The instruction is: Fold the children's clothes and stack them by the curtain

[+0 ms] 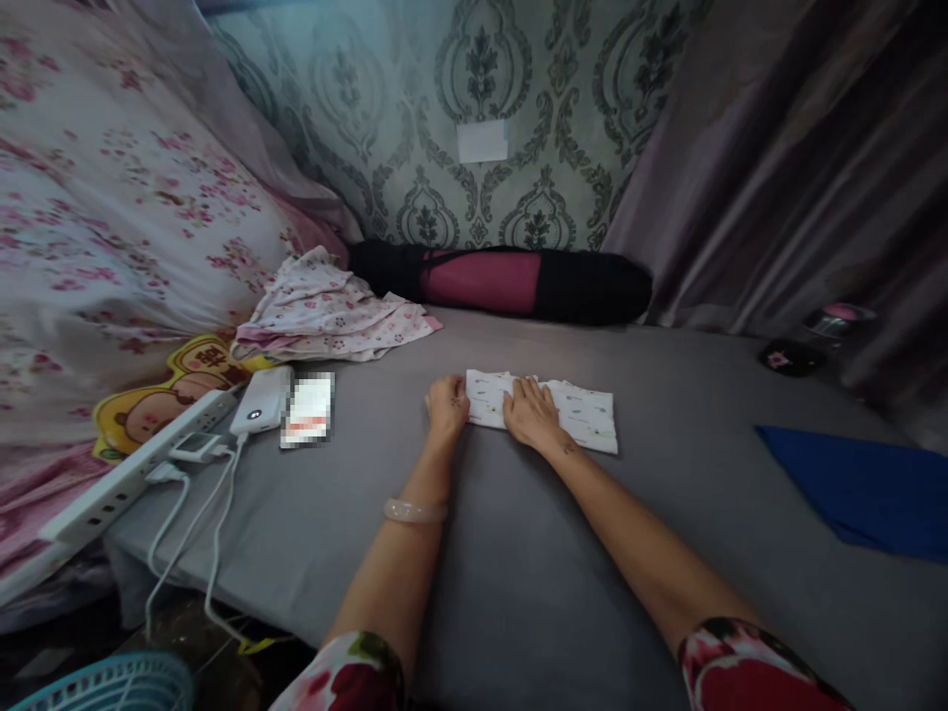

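A white cloth (585,413) with a small scattered print lies folded into a flat, long rectangle on the grey sheet (533,553). At its left end is my left hand (447,405), fingers curled in and closed on the cloth's edge. My right hand (531,410) rests flat on top, left of the cloth's middle, with the fingers stretched out and pointing away from me. Part of the cloth is hidden beneath that hand.
Left are a power strip (140,464), a white power bank (263,400), cables and a blurred card (308,410). Behind lie a crumpled floral cloth (333,311) and a black-and-maroon long bag (489,281). Blue fabric (866,489) lies right; a blue basket (111,686) stands below, left.
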A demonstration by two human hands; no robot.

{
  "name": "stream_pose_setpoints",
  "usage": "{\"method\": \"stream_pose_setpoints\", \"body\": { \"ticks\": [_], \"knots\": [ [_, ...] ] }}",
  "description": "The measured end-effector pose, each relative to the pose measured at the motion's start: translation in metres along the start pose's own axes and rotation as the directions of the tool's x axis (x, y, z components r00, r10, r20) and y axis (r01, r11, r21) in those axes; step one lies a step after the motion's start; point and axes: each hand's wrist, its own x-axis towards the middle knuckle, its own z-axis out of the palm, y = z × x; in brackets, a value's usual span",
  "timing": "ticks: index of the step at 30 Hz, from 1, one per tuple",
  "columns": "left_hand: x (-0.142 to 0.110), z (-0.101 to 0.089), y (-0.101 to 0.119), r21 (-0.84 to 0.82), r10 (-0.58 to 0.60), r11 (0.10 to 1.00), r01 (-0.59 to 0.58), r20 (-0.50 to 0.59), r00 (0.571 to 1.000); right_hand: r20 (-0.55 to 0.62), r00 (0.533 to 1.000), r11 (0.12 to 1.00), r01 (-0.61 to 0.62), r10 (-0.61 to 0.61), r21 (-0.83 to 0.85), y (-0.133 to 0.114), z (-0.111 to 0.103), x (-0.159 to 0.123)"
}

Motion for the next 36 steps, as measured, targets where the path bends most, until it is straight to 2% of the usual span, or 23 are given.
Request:
{"method": "stream_pose_setpoints", "body": {
  "ticks": [3, 8, 15, 24, 28, 33, 36],
  "knots": [
    [0.0, -0.004, 0.001, 0.001, -0.051, 0.999, 0.051, 0.017, 0.999, -0.019, 1.0, 1.0, 0.016, -0.016, 0.0, -0.005, 0.001, 0.003],
    [0.0, -0.006, 0.001, -0.06, -0.115, 0.992, 0.115, -0.01, 0.993, 0.024, 1.0, 1.0, 0.004, -0.003, -0.004, -0.012, 0.006, 0.006],
    [0.001, -0.01, 0.003, -0.075, -0.182, 0.98, 0.182, 0.003, 0.983, -0.019, 0.999, 0.999, 0.044, -0.044, 0.008, -0.021, 0.007, 0.005],
    [0.0, -0.014, 0.007, -0.082, -0.191, 0.978, 0.193, 0.03, 0.981, 0.01, 0.999, 0.998, 0.038, -0.039, 0.05, -0.036, 0.014, 0.01],
    [0.0, -0.015, 0.008, -0.102, -0.186, 0.977, 0.189, 0.038, 0.982, -0.039, 0.998, 0.997, 0.048, -0.046, 0.064, -0.045, 0.014, 0.011],
    [0.0, -0.016, 0.008, -0.105, -0.217, 0.97, 0.219, 0.025, 0.976, 0.06, 0.996, 0.995, 0.064, -0.068, 0.078, -0.053, 0.013, 0.012],
    [0.0, -0.018, 0.008, -0.124, -0.222, 0.967, 0.222, 0.016, 0.975, 0.023, 0.997, 0.994, 0.076, -0.078, 0.076, -0.058, 0.014, 0.014]
  ]
}}
